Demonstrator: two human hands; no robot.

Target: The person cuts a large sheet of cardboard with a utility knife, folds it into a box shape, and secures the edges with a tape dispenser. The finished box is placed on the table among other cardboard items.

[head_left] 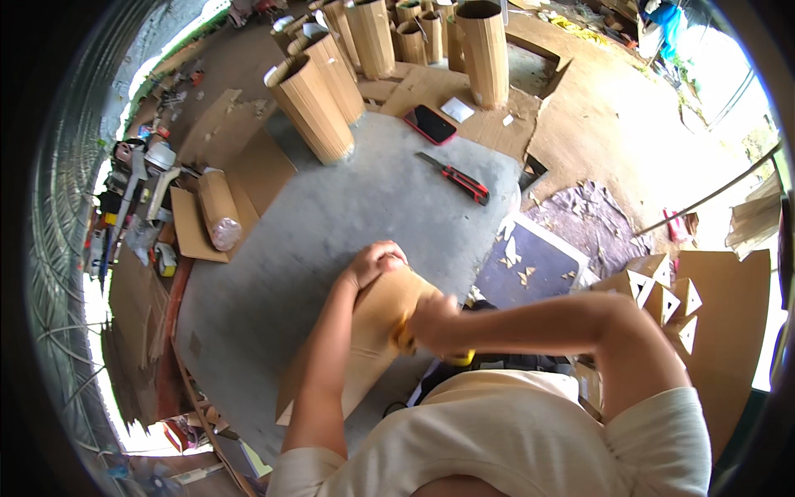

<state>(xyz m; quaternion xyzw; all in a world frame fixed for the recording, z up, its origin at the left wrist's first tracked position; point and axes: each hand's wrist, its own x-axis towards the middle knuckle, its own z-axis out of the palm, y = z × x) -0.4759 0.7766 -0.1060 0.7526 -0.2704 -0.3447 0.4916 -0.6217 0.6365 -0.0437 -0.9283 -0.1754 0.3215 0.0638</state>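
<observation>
On the far left lies a jumbled heap of tools and plastic odds and ends (147, 197). Right of it, a brown cardboard cylinder (217, 200) rests on its side on a flat tan cardboard sheet (189, 225), beside a smooth grey table (248, 306). Two tall ribbed brown cardboard tubes (310, 116) stand at the table's far side. At its near side, the person's left hand (373, 263) bends over the far end of a long tan cardboard piece (377, 319), holding it. The right hand (436, 321), blurred, is clenched around a yellow tool (402, 335) against the piece's right side; the tool's kind is unclear. Farther off lie a dark-screened red phone (431, 124) and a red-and-black utility knife (455, 178). To the right are a dark blue flat panel (530, 261) with paper scraps, a crumpled greyish-purple cloth (588, 219) and, nearer, folded triangular cardboard pieces (654, 291).
</observation>
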